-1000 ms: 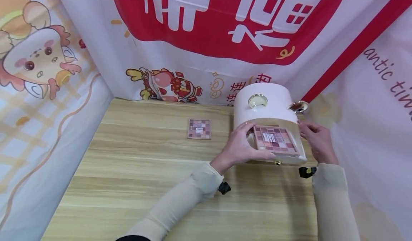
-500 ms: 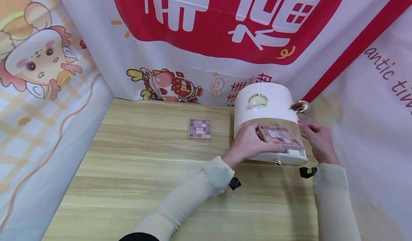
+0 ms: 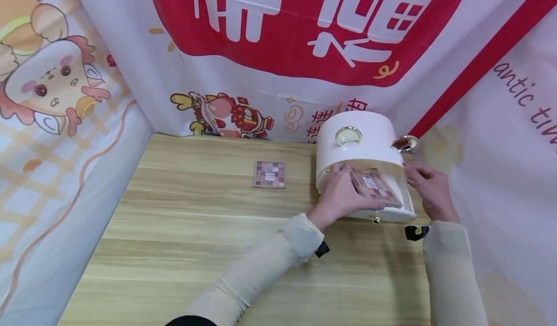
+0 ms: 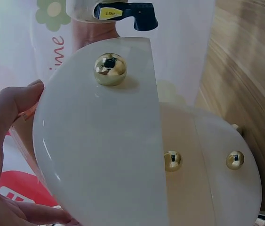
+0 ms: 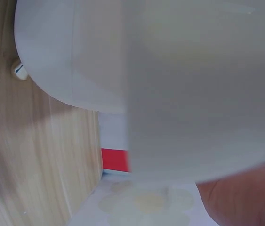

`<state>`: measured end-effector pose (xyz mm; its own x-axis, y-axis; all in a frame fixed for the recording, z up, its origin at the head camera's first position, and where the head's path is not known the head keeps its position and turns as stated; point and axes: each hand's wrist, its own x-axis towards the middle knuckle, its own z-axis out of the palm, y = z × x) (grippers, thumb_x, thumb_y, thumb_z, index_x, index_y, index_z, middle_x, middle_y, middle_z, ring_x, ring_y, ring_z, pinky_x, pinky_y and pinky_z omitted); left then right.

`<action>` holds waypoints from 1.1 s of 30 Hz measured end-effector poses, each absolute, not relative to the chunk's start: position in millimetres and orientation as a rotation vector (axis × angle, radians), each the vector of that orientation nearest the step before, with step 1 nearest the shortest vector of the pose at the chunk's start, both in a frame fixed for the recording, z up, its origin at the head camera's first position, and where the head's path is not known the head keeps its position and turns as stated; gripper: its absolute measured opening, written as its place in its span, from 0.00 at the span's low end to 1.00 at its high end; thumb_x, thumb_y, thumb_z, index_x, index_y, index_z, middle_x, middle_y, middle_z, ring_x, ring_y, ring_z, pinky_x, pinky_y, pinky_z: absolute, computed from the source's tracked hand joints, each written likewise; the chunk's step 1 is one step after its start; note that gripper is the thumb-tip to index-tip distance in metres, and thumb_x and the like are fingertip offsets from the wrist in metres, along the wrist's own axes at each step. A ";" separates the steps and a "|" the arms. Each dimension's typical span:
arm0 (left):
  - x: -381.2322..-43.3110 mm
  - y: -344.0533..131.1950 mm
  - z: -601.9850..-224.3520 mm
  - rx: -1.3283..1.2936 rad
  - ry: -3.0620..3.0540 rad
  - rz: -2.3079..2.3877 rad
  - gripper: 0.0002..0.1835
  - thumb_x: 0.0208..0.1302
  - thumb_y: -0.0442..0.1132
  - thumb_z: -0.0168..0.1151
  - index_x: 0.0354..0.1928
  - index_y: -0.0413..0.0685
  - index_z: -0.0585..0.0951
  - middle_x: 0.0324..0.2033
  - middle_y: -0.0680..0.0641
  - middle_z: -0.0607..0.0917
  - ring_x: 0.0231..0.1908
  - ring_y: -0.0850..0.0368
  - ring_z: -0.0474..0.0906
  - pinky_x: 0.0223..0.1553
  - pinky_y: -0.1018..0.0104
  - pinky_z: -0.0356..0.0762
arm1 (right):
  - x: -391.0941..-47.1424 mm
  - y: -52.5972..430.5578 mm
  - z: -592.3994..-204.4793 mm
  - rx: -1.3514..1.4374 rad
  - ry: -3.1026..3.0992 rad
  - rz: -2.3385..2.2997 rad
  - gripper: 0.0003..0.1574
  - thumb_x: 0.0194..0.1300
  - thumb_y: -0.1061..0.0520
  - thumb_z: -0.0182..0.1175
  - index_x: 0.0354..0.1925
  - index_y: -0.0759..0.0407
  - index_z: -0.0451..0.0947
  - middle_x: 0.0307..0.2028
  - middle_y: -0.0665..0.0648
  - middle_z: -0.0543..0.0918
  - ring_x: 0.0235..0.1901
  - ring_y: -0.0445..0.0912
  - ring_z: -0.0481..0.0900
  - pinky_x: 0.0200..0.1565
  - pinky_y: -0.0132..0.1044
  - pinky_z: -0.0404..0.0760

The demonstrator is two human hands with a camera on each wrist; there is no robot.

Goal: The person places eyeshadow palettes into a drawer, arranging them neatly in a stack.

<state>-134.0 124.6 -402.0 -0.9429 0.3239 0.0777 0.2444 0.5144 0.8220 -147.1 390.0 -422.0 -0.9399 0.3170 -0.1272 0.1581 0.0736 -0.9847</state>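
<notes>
A white storage box (image 3: 354,137) with two gold-rimmed ears stands at the back right, its top drawer (image 3: 398,214) pulled out. My left hand (image 3: 341,193) grips a pink checkered eyeshadow palette (image 3: 375,189) by its left side, tilted over the drawer's inside. In the left wrist view the drawer front (image 4: 99,141) hides most of the palette, and only the thumb and some fingers of that hand (image 4: 3,155) show. My right hand (image 3: 431,190) pinches the drawer's right side near the box; its fingertips are partly hidden. In the right wrist view the drawer (image 5: 203,108) covers much of that hand (image 5: 245,200).
A second checkered palette (image 3: 270,174) lies flat on the wooden table (image 3: 196,229), left of the box. Lower drawers with gold knobs (image 4: 235,160) sit below the pulled-out one. Printed cloth (image 3: 278,65) hangs behind and at both sides.
My left hand has moved right and farther over the drawer, and the palette it holds has turned and tilted. The right hand stays at the drawer's side.
</notes>
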 end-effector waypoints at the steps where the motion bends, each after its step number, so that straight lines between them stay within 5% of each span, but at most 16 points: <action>1: -133.5 125.5 -402.2 0.495 2.667 1.415 0.68 0.31 0.66 0.84 0.75 0.44 0.63 0.68 0.42 0.67 0.63 0.49 0.68 0.63 0.61 0.72 | -146.7 389.9 -421.7 -0.501 -2.223 1.989 0.06 0.64 0.50 0.70 0.36 0.49 0.87 0.39 0.49 0.84 0.34 0.38 0.83 0.39 0.25 0.84; 19: -127.0 130.5 -407.6 0.443 2.717 1.490 0.68 0.27 0.67 0.85 0.72 0.45 0.65 0.61 0.47 0.72 0.57 0.55 0.71 0.60 0.65 0.74 | -146.6 387.8 -420.9 -0.565 -2.243 1.952 0.09 0.63 0.48 0.71 0.36 0.50 0.87 0.38 0.48 0.82 0.33 0.38 0.82 0.37 0.24 0.84; 27: -125.1 129.7 -404.2 0.499 2.731 1.482 0.72 0.27 0.64 0.86 0.76 0.45 0.59 0.67 0.45 0.71 0.64 0.50 0.71 0.65 0.62 0.70 | -145.9 387.8 -417.9 -0.600 -2.330 1.895 0.21 0.62 0.42 0.70 0.45 0.55 0.83 0.43 0.49 0.78 0.38 0.39 0.80 0.39 0.23 0.83; 33: -124.2 122.9 -406.4 0.579 2.706 1.597 0.62 0.30 0.61 0.86 0.70 0.43 0.70 0.63 0.45 0.77 0.62 0.52 0.73 0.65 0.64 0.69 | -145.9 388.4 -418.4 -0.617 -2.357 1.877 0.26 0.62 0.41 0.69 0.48 0.57 0.82 0.44 0.48 0.78 0.39 0.39 0.79 0.40 0.22 0.82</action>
